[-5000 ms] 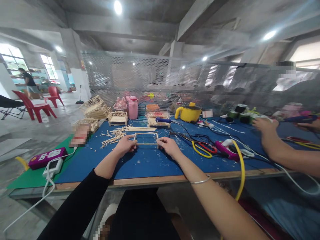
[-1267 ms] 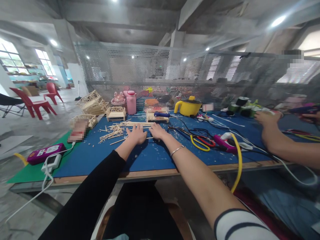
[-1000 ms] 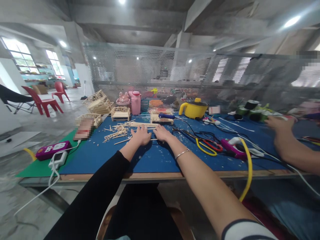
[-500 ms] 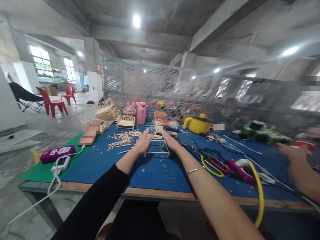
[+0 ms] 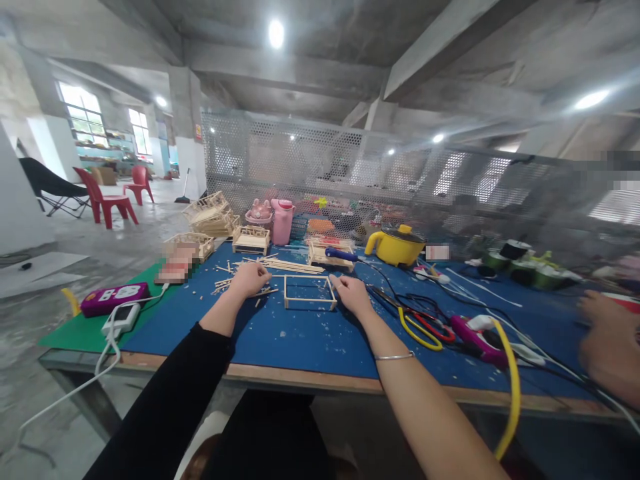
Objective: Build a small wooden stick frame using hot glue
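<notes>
A small rectangular frame of thin wooden sticks (image 5: 310,305) stands on the blue table mat in front of me. My right hand (image 5: 354,295) is at its right side, fingers curled in, the tips at the upper right corner. My left hand (image 5: 245,281) is over the loose pile to the left, thumb and fingers pinched together. A thin wooden stick (image 5: 281,276) reaches from those fingertips toward the frame. More long sticks (image 5: 295,267) lie behind. A blue-handled glue gun or soldering tool (image 5: 341,255) rests on a finished wooden piece (image 5: 320,253).
At the right lie scissors with yellow handles (image 5: 420,337), cables and a purple power strip (image 5: 477,340). Behind stand a yellow pot (image 5: 400,248), a pink bottle (image 5: 283,223) and stacked wooden pieces (image 5: 213,217). Another person's hand (image 5: 603,320) is at the far right.
My left hand has left the frame's left side and moved left onto the loose sticks. My right hand has drawn slightly back and right, its fingers now more curled.
</notes>
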`<state>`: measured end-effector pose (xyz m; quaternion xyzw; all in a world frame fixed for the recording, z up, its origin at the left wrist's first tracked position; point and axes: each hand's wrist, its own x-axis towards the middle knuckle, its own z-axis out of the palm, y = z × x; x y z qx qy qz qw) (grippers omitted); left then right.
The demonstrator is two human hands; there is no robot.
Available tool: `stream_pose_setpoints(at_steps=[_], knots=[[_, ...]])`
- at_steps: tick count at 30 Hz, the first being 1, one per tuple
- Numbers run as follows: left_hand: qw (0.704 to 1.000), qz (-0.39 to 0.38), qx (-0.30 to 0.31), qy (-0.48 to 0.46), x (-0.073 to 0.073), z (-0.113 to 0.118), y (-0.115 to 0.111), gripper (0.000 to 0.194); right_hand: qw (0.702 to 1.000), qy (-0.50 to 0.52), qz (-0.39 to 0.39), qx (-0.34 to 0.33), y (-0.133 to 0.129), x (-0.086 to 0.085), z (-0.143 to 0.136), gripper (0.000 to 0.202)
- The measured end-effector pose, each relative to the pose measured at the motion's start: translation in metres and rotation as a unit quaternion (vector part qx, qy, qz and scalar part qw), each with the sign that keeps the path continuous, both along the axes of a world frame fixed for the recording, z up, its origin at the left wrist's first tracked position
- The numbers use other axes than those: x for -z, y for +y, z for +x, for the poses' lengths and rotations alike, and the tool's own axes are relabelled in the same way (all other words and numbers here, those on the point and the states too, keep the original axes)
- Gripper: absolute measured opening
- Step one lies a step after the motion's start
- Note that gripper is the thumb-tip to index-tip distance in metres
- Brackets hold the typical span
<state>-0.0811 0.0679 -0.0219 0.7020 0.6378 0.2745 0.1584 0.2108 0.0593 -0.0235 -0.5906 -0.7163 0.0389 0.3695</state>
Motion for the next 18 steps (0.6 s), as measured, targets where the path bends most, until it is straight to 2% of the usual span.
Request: stream_pose_setpoints(at_steps=[3,5,14,18], knots=[[0.995,-0.066,0.066,0.047,0.003,0.001,-0.006,0.032,1.000,-0.010,-0.010,0.009,-0.001,-0.001,-0.002,0.054],[0.991,-0.087,0.076,0.072,0.004,0.003,-0.008,0.033,0.999,-0.020,-0.023,0.013,-0.001,-0.001,-0.002,0.054],[0.993,-0.057,0.004,0.104,0.002,0.004,-0.002,0.034,0.992,-0.072,-0.098,0.014,-0.001,-0.002,-0.005,0.036],[0.995,-0.058,0.020,0.083,0.002,-0.003,-0.003,0.034,0.990,-0.083,-0.113,0.023,-0.001,-0.004,-0.005,0.036]])
